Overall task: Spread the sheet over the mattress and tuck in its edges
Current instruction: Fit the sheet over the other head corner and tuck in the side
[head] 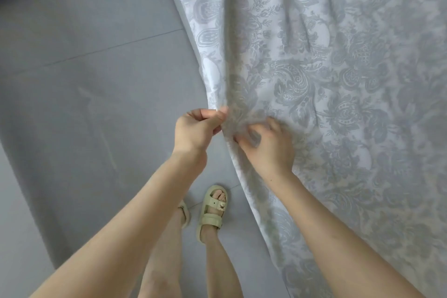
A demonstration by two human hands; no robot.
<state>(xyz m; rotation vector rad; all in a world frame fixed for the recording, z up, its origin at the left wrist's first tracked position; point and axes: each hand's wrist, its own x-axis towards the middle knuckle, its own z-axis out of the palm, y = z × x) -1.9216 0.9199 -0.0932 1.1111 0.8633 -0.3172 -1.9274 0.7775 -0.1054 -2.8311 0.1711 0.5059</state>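
Pale paisley sheet (314, 68), rumpled folds — left hand (196, 128), right hand (268, 145) both pinching its edge

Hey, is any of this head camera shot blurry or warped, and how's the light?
Head view: soft, even light, no glare; the sheet smears around the right hand gripping it and toward the top right; the left hand and the sandal look sharper; the wide lens stretches whatever nears the bottom edge.

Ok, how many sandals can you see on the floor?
2. One pale cream strapped rubber sandal stands on the grey tiled floor, fully visible; the other is just to its left, mostly hidden behind a leg.
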